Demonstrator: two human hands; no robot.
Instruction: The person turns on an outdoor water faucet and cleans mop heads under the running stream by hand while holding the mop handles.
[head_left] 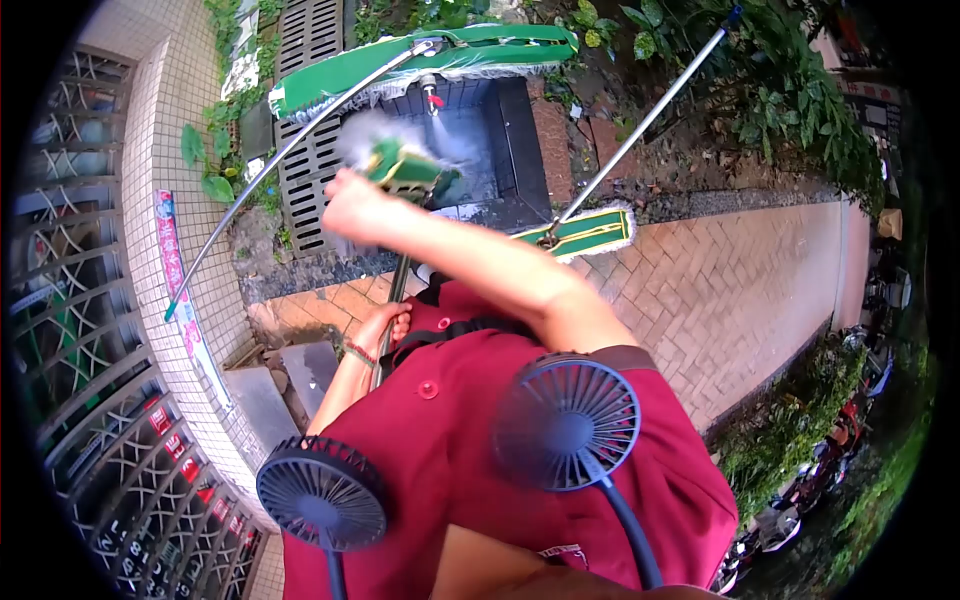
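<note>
Above the dark basin, my right hand is closed at the near end of a green flat mop head with white fringe; motion blurs both, and part of the grip is hidden. My left hand, with a beaded bracelet at the wrist, wraps round that mop's pole close to my body. Water sprays from a tap with a red handle into the basin, beside the mop head.
A long green mop lies across the basin's far side, its pole slanting left. Another green mop rests on the brick paving, its pole rising rightward. A drain grate and tiled wall are left.
</note>
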